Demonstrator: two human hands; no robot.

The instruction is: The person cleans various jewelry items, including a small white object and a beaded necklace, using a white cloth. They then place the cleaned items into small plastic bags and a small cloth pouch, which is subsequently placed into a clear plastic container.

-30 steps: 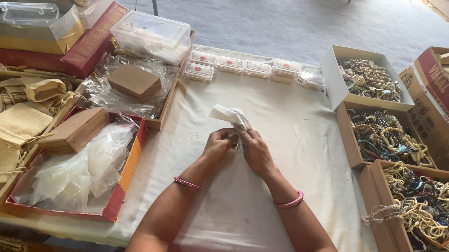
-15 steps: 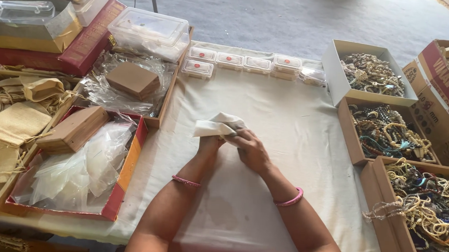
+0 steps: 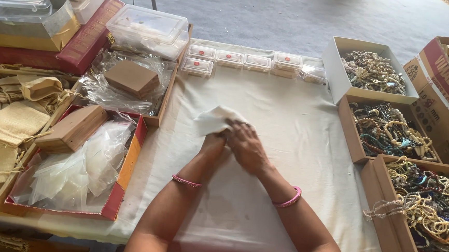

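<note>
Right now both hands meet over the middle of the bench [image 3: 260, 216], which is covered with a pale cream cloth. Between them is a small white pouch [image 3: 215, 120] of thin fabric or paper — I cannot tell which material. The left hand [image 3: 214, 145] is closed around the lower part of the pouch, and the right hand [image 3: 246, 147] lies just beside it, fingers bent and pressed on the pouch's right edge, so the two hands are touching each other. The pouch sticks up and to the left from the grip, a little crumpled. Each wrist wears a thin pink bangle [image 3: 186, 181]. At the far side of the cloth stands a row of small clear plastic cases [image 3: 244, 61], each with a red dot inside, and behind them on the left a bigger clear plastic container [image 3: 148, 29]. To the left there is a red tray [image 3: 122, 187] holding clear plastic bags and a brown cardboard box [image 3: 72, 128]; one more brown box [image 3: 132, 78] lies on plastic wrap in the next tray. Further left is a pile of beige cloth bags [image 3: 7, 128]. On the right side three open cardboard boxes [image 3: 361, 144] are full of beaded bracelets and necklaces [image 3: 432, 206] — well apart from the hands.
</note>
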